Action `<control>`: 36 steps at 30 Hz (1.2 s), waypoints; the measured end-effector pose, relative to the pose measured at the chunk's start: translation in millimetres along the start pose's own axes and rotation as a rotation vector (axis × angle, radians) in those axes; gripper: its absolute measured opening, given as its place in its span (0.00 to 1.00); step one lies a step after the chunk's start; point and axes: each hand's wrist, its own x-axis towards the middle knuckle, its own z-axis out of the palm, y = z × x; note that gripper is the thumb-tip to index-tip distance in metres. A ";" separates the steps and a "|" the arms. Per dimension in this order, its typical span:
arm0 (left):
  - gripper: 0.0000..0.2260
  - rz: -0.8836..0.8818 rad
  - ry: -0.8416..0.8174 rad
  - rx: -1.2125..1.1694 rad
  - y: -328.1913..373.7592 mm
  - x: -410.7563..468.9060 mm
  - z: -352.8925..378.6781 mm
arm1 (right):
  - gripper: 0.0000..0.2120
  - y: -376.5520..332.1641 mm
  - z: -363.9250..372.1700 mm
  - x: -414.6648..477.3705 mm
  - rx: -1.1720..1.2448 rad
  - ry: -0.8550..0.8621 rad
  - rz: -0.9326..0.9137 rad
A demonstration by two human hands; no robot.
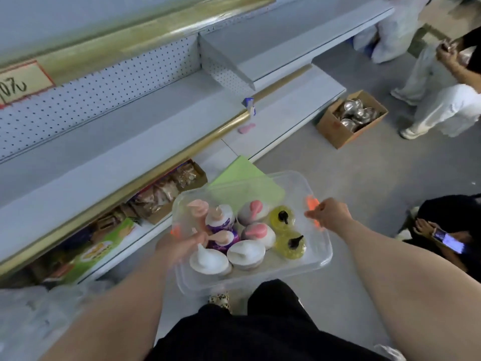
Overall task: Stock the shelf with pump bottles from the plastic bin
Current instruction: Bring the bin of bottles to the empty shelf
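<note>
both grips on the clear rectangular plastic bin (pixel 321 259), which sits level between them over the grey floor (pixel 377 183), in front of black-clad legs (pixel 273 303). left grip (pixel 179 244) clenched on the bin's left rim beside an orange clip (pixel 175 231). it's motion-blurred; the thumb looks to reach inside next to a peach pump head, contact unclear. right grip (pixel 331 213) clenched on the right rim at the orange latch (pixel 312 203).

bin contents, all upright and packed close:
- two purple pump bottles with peach pumps (pixel 221 221), left rear
- two white round bottles with pink pumps (pixel 256 212), middle
- two clear yellow bottles with black pumps (pixel 283 218), right
- two white bottles with white pumps (pixel 208 260), front

light green flat sheet (pixel 242 175) lies behind and partly under the bin's far end.

grey metal shelf with gold edge strip (pixel 104 142) runs along the left, pegboard back. one white and blue bottle (pixel 250 105) stands at its front edge, and a pink one (pixel 246 128) lies on the tier below. boxed snack packs (pixel 161 194) sit on the bottom tier. open cardboard box of shiny metal ware (pixel 351 118) on the floor further along.
</note>
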 end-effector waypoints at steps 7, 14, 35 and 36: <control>0.33 -0.120 0.034 -0.186 49.9 45.0 25.1 | 0.16 -101.0 -43.9 147.0 -0.076 -0.071 -0.189; 0.43 -0.320 0.233 -0.268 93.0 77.0 69.9 | 0.17 -187.8 -59.7 249.2 -0.330 -0.138 -0.387; 0.43 -0.475 0.284 -0.200 121.6 119.9 99.0 | 0.15 -175.0 -35.3 332.8 -0.514 -0.271 -0.442; 0.45 -0.479 0.291 -0.203 120.8 121.3 100.8 | 0.16 -173.3 -35.1 332.1 -0.511 -0.265 -0.442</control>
